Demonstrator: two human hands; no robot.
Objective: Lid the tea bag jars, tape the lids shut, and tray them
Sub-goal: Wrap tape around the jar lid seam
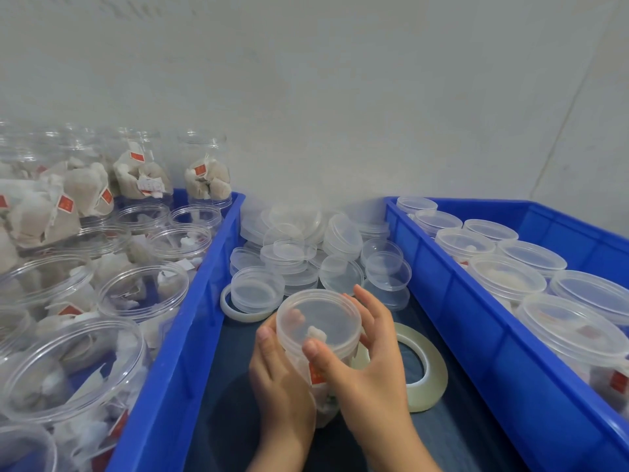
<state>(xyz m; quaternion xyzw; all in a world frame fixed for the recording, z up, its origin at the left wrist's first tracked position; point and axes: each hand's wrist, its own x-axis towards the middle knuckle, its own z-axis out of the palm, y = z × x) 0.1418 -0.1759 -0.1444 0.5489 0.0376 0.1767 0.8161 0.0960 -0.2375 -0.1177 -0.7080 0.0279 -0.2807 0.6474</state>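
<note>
Jar [321, 376] of tea bags stands on the desk [452, 434] between our hands: left hand [282, 379] curled round its body, right hand [360, 356] gripping the lid [318, 318], which we judge needs seating level and twisting snug before reaching for the tape roll [423, 366] just beside.

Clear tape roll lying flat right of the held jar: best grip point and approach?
Pinch the right-hand band of the clear tape roll from above, one finger in the open core, thumb outside. It lies flat on the dark surface, and its left edge is hidden behind the right hand and the lidded plastic jar.
</note>
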